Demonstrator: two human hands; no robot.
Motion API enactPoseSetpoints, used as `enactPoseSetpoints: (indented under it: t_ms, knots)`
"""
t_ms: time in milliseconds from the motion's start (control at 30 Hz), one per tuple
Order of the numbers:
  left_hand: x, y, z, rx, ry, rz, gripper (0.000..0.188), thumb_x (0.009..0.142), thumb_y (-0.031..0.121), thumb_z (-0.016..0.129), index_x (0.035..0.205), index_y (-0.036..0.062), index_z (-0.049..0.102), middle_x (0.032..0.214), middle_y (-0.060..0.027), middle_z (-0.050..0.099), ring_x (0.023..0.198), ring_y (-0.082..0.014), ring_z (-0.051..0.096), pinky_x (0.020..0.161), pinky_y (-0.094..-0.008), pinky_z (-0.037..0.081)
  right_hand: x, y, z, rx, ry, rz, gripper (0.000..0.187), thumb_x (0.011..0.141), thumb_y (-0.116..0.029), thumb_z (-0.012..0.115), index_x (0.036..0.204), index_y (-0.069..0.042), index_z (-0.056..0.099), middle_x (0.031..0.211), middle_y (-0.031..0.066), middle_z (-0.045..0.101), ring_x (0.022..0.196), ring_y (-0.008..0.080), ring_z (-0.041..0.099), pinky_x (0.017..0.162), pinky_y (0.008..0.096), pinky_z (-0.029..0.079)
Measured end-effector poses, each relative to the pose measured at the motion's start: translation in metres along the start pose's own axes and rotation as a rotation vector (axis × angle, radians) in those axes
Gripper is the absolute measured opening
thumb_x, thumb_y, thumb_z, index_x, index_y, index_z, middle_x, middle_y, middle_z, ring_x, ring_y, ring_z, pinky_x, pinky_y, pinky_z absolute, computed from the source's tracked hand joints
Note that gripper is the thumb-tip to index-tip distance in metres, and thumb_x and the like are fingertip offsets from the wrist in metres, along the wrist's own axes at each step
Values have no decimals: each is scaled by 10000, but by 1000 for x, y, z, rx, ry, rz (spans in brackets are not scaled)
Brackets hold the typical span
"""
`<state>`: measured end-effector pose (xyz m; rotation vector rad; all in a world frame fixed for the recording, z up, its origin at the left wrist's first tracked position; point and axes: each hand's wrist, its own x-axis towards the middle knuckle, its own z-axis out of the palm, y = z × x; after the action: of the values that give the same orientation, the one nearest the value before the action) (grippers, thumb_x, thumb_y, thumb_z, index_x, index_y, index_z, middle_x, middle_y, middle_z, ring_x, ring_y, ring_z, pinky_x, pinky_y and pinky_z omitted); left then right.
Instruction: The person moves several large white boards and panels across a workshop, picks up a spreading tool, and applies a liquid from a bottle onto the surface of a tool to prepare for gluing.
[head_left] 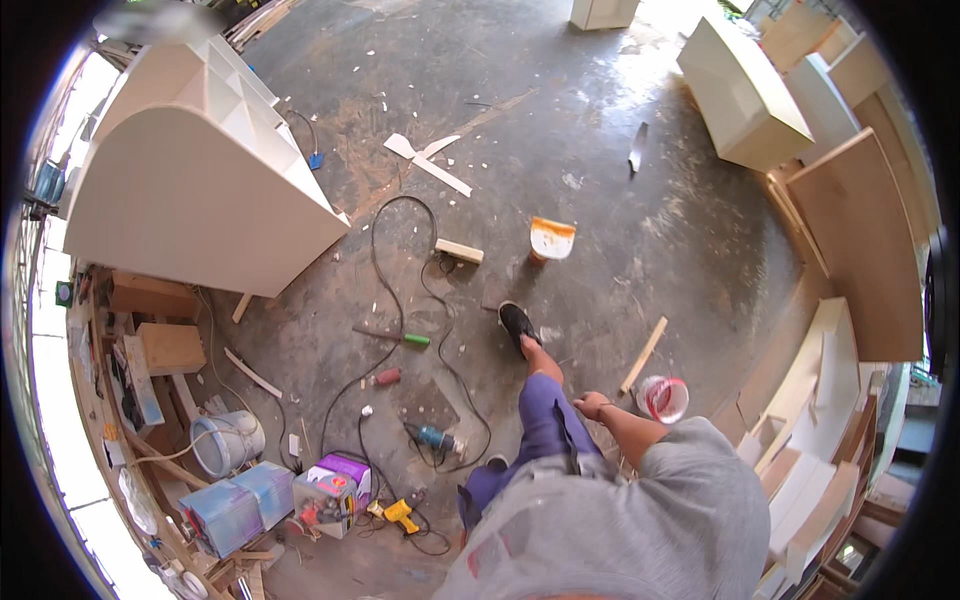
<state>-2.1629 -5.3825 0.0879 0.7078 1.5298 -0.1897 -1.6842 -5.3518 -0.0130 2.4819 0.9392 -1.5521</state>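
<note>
My right hand (590, 404) hangs beside my right thigh with its fingers loosely curled, and nothing shows in it. My left hand is out of view, hidden beyond my body. One leg in purple-blue trousers (545, 412) is stretched forward, its foot in a dark shoe (516, 321) on the concrete floor. Closest to my right hand are a white bucket with a red rim (662, 398) and a thin wooden strip (643, 355), both lying apart from it. Ahead of the shoe stands a small white seat-like thing with an orange edge (552, 240).
A large white curved cabinet (190, 200) stands at left, a white box cabinet (745, 95) at far right. Dark cables (373, 240) snake across the floor near a teal power tool (434, 437) and yellow drill (401, 515). Boards (850, 240) line the right; a pale bucket (228, 443) lies left.
</note>
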Motion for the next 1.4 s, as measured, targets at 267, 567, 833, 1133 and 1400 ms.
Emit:
enactPoseSetpoints:
  t_ms: [267,567,833,1133,1400]
  knots:
    - [-26,123,5,-83,269,-452,888,812,686,387,1342,-24,321,1389,-148,297,1291,-199,264,1055,-302,220,269,-121,-102,390,230,120,726,749,-488,632,1270,-20,441,1167,239,545,1084,360,532,912,394,417]
    - [-49,191,12,-132,374,-720,863,819,677,389,1328,-18,352,1352,-141,360,1257,-209,325,1036,-303,255,480,-6,-59,-85,670,58,563,873,-395,459,1333,-81,379,1408,58,354,1286,275,331,1072,352,248]
    - [-133,173,81,-454,448,-852,841,824,669,391,1317,-13,379,1318,-135,416,1226,-218,379,1019,-304,286,405,-64,-80,102,580,-43,522,897,-342,412,1347,-86,349,1396,40,362,1265,241,354,1070,347,255]
    - [-196,121,272,-1092,336,-885,818,831,660,392,1304,-7,409,1281,-127,479,1191,-228,439,1000,-305,321,372,-65,-97,143,251,-324,538,875,-331,466,1340,-83,354,1366,49,390,1245,241,372,1062,354,266]
    - [-155,64,373,-784,523,-541,865,738,725,467,1222,10,502,1117,-163,597,1053,-262,560,908,-330,410,194,-167,-61,202,-549,-559,556,856,-321,514,1333,-81,359,1339,57,416,1227,242,388,1055,360,276]
